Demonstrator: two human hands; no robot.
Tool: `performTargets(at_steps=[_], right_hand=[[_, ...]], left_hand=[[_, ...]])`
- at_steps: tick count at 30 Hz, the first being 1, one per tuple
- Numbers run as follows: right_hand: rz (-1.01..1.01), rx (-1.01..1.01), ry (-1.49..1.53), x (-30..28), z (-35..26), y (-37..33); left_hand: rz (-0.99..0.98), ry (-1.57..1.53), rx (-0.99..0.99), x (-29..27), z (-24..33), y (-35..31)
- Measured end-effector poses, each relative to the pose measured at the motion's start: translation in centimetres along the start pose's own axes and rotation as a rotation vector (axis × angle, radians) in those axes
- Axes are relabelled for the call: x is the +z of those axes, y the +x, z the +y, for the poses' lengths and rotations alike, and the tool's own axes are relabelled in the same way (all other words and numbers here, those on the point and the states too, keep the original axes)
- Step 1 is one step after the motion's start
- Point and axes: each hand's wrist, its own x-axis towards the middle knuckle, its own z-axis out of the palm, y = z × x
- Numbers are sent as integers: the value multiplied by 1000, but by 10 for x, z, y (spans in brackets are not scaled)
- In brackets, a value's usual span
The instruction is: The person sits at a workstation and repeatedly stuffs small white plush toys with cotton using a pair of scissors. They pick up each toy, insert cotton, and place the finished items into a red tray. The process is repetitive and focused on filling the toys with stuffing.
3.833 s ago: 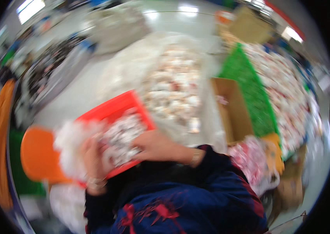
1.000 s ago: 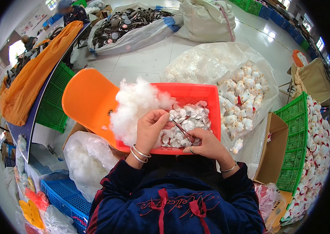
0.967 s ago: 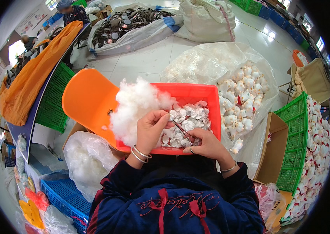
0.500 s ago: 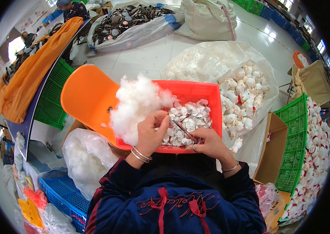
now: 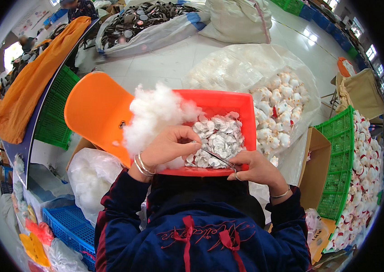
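My right hand [image 5: 259, 168] grips slim ring-handled metal forceps [image 5: 218, 157], its fingers at the rings. Their tip points left, to the fingertips of my left hand [image 5: 165, 147]. That hand is closed in a pinch; what lies between thumb and fingers is too small or hidden to make out. Both hands are over the near part of a red plastic bin [image 5: 249, 115]. In its right part lies a heap of small white fabric pieces [image 5: 221, 129] with bits of red. A big clump of white fluffy stuffing [image 5: 151, 113] fills the left side and spills over the rim.
An orange chair [image 5: 96, 113] stands left of the bin. Right of it, a clear plastic bag [image 5: 228, 65] holds white stuffed pieces [image 5: 282, 109]. Further right are a cardboard box [image 5: 315, 170] and green crates [image 5: 337, 167]. A bag of stuffing [image 5: 94, 177] sits at lower left.
My left hand has turned flatter and come slightly lower, still pinching. My right hand with the forceps has shifted a little right and down. The whole view has moved slightly.
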Motion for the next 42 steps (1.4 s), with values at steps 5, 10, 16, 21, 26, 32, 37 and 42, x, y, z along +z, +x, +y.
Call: performTargets(at_steps=[5,10,16,21,26,32,37,42], right_hand=[[-11,-28,-58,-2,-1,-2],[-46,52,-87,-6,-2,1],[-21,31,-114,-10,-13,1],[-2,48,-167,-11,-12,-5],[16,41,-237,-10,-17,-4],[94,55,-264,-14,-15,-5],[148,19,-278,-12,-12,-4],[113,81,-339,-14,-18,-5]], left_hand=[[-45,41,-13,-18,-2,-9],[-16,-4,-90,3,5,-5],[-36,-42,-47,-7,-13,-2],[-18,-77,-43,-11,-14,-9],[27,-101,-33,-16,-21,-16],[102,-144,4,-10,-17,-11],[95,-115,1,-1,-21,-3],[133,-61,15,4,-20,-1]])
